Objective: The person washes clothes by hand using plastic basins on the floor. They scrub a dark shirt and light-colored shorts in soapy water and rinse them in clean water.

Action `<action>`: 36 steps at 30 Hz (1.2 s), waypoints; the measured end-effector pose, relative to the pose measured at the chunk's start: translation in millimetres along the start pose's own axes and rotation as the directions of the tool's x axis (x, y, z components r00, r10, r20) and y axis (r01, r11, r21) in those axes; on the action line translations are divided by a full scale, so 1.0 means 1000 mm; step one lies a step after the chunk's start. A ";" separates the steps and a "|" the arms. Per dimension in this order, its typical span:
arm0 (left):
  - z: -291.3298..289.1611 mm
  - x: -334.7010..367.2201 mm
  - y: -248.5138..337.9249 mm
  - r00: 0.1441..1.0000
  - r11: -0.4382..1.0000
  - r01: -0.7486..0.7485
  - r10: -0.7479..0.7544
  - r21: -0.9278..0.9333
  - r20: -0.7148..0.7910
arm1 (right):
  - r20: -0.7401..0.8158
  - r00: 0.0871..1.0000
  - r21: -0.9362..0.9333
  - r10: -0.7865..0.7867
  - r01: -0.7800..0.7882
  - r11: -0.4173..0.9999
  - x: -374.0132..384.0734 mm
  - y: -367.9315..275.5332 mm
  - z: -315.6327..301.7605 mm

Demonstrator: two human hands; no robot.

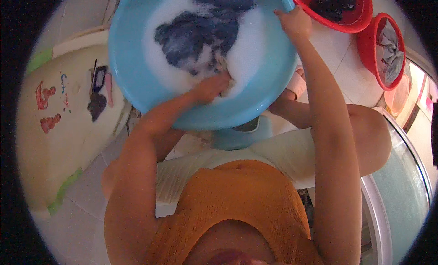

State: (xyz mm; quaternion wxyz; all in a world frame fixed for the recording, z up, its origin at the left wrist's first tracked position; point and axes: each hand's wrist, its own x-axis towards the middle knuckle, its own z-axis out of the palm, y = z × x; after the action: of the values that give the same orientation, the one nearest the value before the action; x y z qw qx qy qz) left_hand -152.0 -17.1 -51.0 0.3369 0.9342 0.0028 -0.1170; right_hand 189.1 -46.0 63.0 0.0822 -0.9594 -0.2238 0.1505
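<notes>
A large light-blue basin [124, 78] full of white suds sits between my knees. Dark navy clothes [194, 34] lie soaked in the foam, bunched toward the far side. Down in the suds at the near side, my left hand [213, 88] is closed beside the clothes. Something pale shows at its fingers, too blurred to name. My right hand [296, 24] grips the basin's far right rim, the thumb over the inner edge.
Two red basins stand at the far right, one with dark clothes [335, 5], the other [372, 50] with a grey cloth [391, 52]. A smaller blue container [242, 138] sits under the basin's near edge. A cream board-like surface with pictures [73, 141] is at left, a glass-panelled frame [401, 192] at right.
</notes>
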 end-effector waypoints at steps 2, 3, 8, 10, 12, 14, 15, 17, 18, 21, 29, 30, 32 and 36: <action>0.026 0.002 -0.014 0.939 0.957 -0.291 0.285 0.003 0.194 | 0.076 0.996 0.010 0.044 -0.045 0.999 -0.001 -0.009 -0.005; 0.025 0.005 -0.025 0.935 0.953 -0.302 0.296 0.001 0.195 | 0.070 0.996 0.006 0.053 -0.054 0.999 -0.003 -0.009 -0.006; 0.024 0.023 -0.035 0.985 0.988 0.043 -0.017 -0.150 0.172 | -0.006 1.000 0.032 0.022 -0.021 0.999 -0.005 -0.004 -0.008; 0.023 0.040 -0.010 0.910 0.975 0.184 -0.216 0.122 0.353 | -0.002 0.999 0.030 0.034 -0.034 0.999 -0.008 0.001 -0.006; 0.017 0.049 -0.012 0.774 0.913 0.197 -0.368 0.357 0.514 | 0.013 0.999 0.020 0.048 -0.048 0.999 -0.007 -0.006 -0.009; 0.028 0.037 -0.034 0.838 0.916 0.340 -0.398 0.214 0.373 | 0.039 0.998 0.050 0.041 -0.043 0.998 -0.007 -0.013 -0.015; 0.034 0.026 -0.043 0.854 0.906 0.402 -0.423 0.132 0.303 | 0.073 0.997 0.078 0.039 -0.045 0.996 -0.009 -0.016 -0.016; 0.042 0.012 -0.055 0.864 0.871 0.490 -0.479 -0.042 0.158 | 0.069 0.997 0.081 0.024 -0.029 0.996 -0.011 -0.022 -0.014; 0.035 0.022 -0.038 0.869 0.878 0.477 -0.465 -0.040 0.168 | 0.058 0.997 0.071 0.042 -0.046 0.996 -0.010 -0.016 -0.012; 0.007 0.029 0.006 0.880 0.857 0.474 -0.472 0.201 -0.062 | 0.025 0.998 0.102 0.056 -0.058 0.993 -0.008 -0.008 -0.009; -0.063 -0.024 -0.027 0.730 0.729 0.682 -0.675 -0.060 0.105 | 0.033 0.999 0.087 0.005 -0.008 0.996 -0.005 -0.003 -0.008; -0.055 -0.031 -0.024 0.725 0.724 0.687 -0.681 -0.053 0.100 | 0.048 0.999 0.066 -0.011 0.008 0.998 -0.006 -0.010 -0.011; -0.025 -0.037 -0.010 0.930 0.941 0.337 -0.335 -0.007 -0.151 | 0.061 0.998 0.079 -0.013 0.009 0.997 -0.007 -0.018 -0.013; -0.025 -0.007 0.008 0.777 0.772 0.625 -0.601 -0.115 0.186 | 0.063 0.997 0.116 0.054 -0.061 0.991 0.000 -0.008 -0.006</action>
State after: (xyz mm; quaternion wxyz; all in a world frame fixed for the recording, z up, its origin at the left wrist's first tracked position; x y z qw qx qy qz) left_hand -152.5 -6.5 -26.0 0.3582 0.8390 0.2945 -0.2846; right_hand 187.8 -39.8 70.4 0.1278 -0.9541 -0.1889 0.1941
